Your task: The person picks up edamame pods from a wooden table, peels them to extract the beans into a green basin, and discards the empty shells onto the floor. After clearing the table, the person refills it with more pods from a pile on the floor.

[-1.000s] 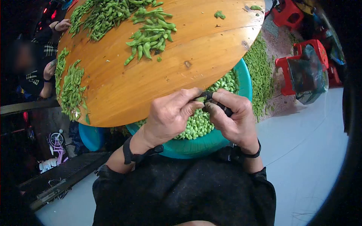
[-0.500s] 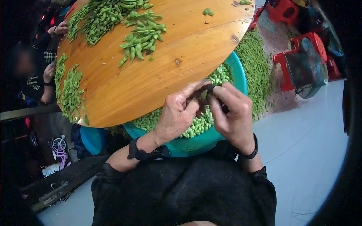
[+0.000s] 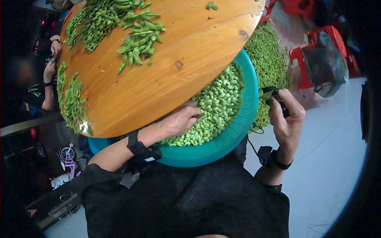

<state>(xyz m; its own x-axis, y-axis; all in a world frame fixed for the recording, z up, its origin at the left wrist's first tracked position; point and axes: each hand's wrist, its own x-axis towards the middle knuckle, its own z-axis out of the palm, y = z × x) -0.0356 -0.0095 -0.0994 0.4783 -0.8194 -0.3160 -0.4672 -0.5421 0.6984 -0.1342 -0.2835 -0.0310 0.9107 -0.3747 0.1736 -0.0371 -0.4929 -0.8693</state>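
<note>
My left hand (image 3: 180, 122) is over the shelled green beans (image 3: 216, 105) in the teal basin (image 3: 250, 99), close to the table edge. Its fingers are curled together, and what they may hold is hidden. To the right of the basin, my right hand (image 3: 289, 117) pinches a green pod shell (image 3: 267, 95), with black coverings on its fingertips. Below that hand, a heap of green pods or shells (image 3: 268, 59) lies on the floor. On the wooden table (image 3: 178, 67), a small pile of whole pods (image 3: 141, 39) sits near the middle.
A larger pod pile (image 3: 99, 23) covers the table's far left, with another (image 3: 74, 101) on its left edge. A co-worker's hands (image 3: 55, 47) are beside that edge. Red stools (image 3: 303, 67), one with a clear bag (image 3: 327, 65), stand at right.
My hands have moved apart. The right one went right, out past the basin's rim; the left one lowered slightly over the beans. The view has shifted a little.
</note>
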